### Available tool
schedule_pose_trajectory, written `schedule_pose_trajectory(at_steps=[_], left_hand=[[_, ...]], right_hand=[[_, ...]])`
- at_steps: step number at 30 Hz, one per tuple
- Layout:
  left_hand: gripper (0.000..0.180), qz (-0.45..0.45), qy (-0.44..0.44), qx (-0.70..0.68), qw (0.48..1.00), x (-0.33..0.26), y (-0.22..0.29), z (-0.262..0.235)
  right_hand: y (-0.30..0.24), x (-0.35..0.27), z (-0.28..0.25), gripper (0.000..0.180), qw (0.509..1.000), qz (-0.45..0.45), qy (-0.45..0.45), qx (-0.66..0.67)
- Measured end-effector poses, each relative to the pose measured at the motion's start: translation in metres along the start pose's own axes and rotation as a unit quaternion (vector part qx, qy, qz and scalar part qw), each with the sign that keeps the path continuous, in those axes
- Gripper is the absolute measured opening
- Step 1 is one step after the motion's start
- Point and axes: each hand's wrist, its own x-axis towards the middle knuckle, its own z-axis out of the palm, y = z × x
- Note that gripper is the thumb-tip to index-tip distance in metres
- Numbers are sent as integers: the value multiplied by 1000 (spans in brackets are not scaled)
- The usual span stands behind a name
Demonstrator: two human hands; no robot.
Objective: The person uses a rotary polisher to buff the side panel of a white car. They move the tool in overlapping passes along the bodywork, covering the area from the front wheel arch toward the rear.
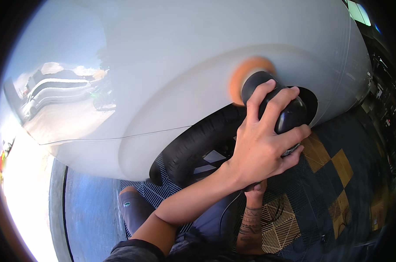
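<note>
A black power polisher (292,114) with an orange foam pad (236,83) is against the pale grey car body panel (180,65), just above the wheel arch. The pad's edge looks blurred. My left hand (263,139) reaches over from the lower left, its fingers spread and curled around the polisher's head. Lower down, my right hand (260,188) is closed around the polisher's rear end, partly hidden behind my left wrist. A dark cord (223,214) hangs from near that end.
Below the panel sits a black car tire (198,146) within the arch. Slatted floor tiles (276,222) in black and tan spread beneath, with blue-grey floor (93,209) at the left. My bent knee (134,207) is close to the car. Dark clutter (385,109) stands at the right.
</note>
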Motion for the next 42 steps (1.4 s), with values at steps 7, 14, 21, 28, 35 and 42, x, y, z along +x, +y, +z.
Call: schedule_pose_trajectory(at_steps=[7, 14, 21, 28, 35, 42], left_hand=[[38, -8, 47, 43, 998, -38, -7, -45], [45, 1, 76, 38, 996, -76, -21, -83], [57, -15, 80, 38, 996, -94, -27, -107], [60, -9, 98, 28, 995, -101, -27, -131], [60, -1, 133, 41, 990, -111, -22, -154], [49, 7, 166, 33, 985, -125, -24, -182]], right_hand=[[15, -5, 21, 97, 998, 13, -10, -60], [34, -19, 30, 96, 992, 24, -21, -123], [53, -32, 37, 95, 982, 46, -40, -177], [66, -43, 48, 95, 969, 59, -71, -229], [74, -51, 63, 94, 945, 84, -120, -293], [85, -63, 78, 94, 923, 106, -160, -335]])
